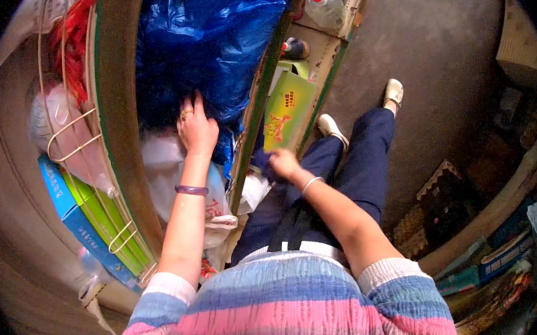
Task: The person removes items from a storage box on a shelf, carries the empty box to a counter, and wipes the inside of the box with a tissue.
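My left hand (198, 128) rests on the lower edge of a large shiny blue plastic bag (210, 39), its fingers stretched out and spread, a ring on one of them. Below that hand lie white plastic bags (159, 160) with some red print. To the right, my right hand (283, 164) is closed around a dark blue cloth (263, 160), beside the shelf edge. Just above the cloth stands a yellow-green box (287, 111) on the lower shelf.
Left of a brown shelf edge (118, 88) are a wire rack (71, 135), a red bag (69, 51), and blue (81, 233) and green boxes (105, 216). Bottles with red caps (322, 8) stand at the top. Cartons and goods line the right side.
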